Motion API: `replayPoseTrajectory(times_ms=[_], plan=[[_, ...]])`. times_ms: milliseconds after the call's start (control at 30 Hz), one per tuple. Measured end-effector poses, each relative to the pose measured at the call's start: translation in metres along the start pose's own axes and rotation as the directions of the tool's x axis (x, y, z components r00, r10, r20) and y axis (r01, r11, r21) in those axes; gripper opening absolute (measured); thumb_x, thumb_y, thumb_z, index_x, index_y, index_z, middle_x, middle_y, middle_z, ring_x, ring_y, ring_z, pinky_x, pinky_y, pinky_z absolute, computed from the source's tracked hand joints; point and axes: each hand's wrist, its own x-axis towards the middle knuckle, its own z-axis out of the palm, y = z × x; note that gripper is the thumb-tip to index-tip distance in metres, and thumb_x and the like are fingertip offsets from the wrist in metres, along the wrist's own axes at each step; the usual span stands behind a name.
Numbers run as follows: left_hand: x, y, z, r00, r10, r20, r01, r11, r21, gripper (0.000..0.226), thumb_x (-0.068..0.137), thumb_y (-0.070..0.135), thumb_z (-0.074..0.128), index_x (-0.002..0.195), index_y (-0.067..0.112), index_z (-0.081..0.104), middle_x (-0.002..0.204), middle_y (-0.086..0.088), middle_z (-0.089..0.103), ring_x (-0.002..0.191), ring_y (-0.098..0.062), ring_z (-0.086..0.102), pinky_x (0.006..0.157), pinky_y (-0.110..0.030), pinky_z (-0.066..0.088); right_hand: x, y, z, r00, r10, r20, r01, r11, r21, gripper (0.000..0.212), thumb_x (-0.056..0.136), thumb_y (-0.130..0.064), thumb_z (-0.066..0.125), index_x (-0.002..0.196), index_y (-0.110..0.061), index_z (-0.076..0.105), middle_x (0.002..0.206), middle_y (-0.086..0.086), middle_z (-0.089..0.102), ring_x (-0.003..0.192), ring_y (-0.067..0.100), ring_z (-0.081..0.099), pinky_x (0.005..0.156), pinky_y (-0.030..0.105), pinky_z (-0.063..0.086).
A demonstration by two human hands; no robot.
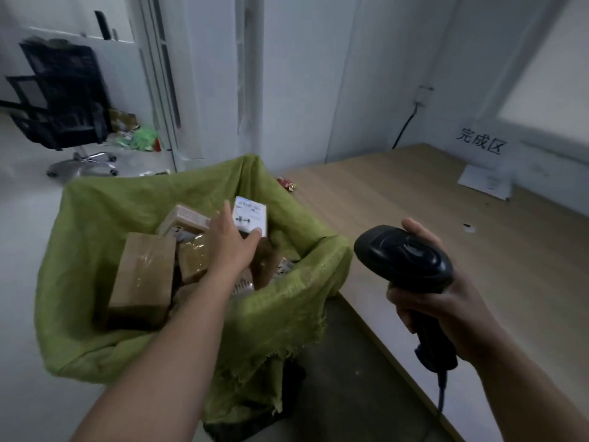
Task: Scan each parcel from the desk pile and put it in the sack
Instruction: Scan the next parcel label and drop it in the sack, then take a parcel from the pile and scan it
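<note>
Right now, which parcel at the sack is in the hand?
The small box with the white label, which the left hand holds over the green sack. The brown taped boxes lie inside it.

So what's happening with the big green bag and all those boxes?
A person is packing parcels. Their left hand holds a small box with a white label over the open green sack. Several brown boxes are lying inside the sack. Their right hand grips a black scanner above the edge of the wooden desk.
</note>
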Motion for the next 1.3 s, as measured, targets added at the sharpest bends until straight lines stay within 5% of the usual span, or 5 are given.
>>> replayPoseTrajectory(times_ms=[233, 400, 533, 867, 1300], plan=[[-0.065, 0.027, 0.042, 0.971, 0.240, 0.010, -0.239, 0.969, -0.056, 0.075, 0.087, 0.028, 0.068, 0.150, 0.015, 0.030, 0.152, -0.009, 0.033, 0.140, -0.022, 0.028, 0.113, -0.037, 0.025, -0.041, 0.007, -0.036, 0.991, 0.023, -0.128, -0.021, 1.000, 0.022, 0.097, 0.054, 0.006, 0.074, 0.132, -0.046, 0.049, 0.094, 0.022, 0.057, 0.045, 0.029, 0.051, 0.041, 0.036, 0.045], [-0.141, 0.045, 0.078, 0.921, 0.345, 0.179, -0.352, 0.936, 0.008, 0.072, 0.087, 0.033, 0.069, 0.148, 0.016, 0.034, 0.150, -0.008, 0.034, 0.138, -0.022, 0.029, 0.111, -0.035, 0.027, -0.100, 0.007, -0.066, 0.989, 0.047, -0.144, -0.033, 0.995, 0.099, 0.110, 0.036, -0.028, 0.098, 0.133, -0.046, 0.050, 0.089, 0.015, 0.064, 0.043, 0.030, 0.050, 0.041, 0.034, 0.046], [-0.209, 0.069, 0.104, 0.874, 0.382, 0.300, -0.398, 0.917, -0.008, 0.076, 0.080, 0.045, 0.064, 0.144, 0.012, 0.040, 0.145, -0.012, 0.040, 0.134, -0.026, 0.033, 0.110, -0.035, 0.027, -0.166, 0.005, -0.098, 0.959, 0.006, -0.285, 0.011, 0.998, 0.056, 0.100, 0.048, -0.006, 0.087, 0.132, -0.046, 0.050, 0.089, 0.014, 0.062, 0.043, 0.027, 0.051, 0.041, 0.033, 0.045], [-0.427, 0.160, 0.174, 0.625, 0.649, 0.433, -0.700, 0.712, -0.056, 0.074, 0.085, 0.042, 0.068, 0.146, 0.014, 0.036, 0.142, -0.006, 0.042, 0.130, -0.023, 0.039, 0.107, -0.037, 0.036, -0.394, -0.005, -0.190, 0.853, -0.064, -0.517, 0.026, 0.996, -0.081, 0.099, 0.058, 0.002, 0.075, 0.139, -0.039, 0.038, 0.100, 0.015, 0.059, 0.047, 0.025, 0.055, 0.043, 0.032, 0.045], [-0.679, 0.232, 0.261, 0.345, 0.737, 0.581, -0.783, 0.567, -0.255, 0.074, 0.087, 0.050, 0.063, 0.147, 0.019, 0.032, 0.146, 0.000, 0.039, 0.133, -0.016, 0.035, 0.107, -0.029, 0.032, -0.631, 0.006, -0.285, 0.660, -0.067, -0.749, 0.008, 0.997, -0.082, 0.100, 0.059, -0.003, 0.074, 0.144, -0.035, 0.032, 0.111, 0.008, 0.060, 0.050, 0.021, 0.055, 0.042, 0.030, 0.046]])
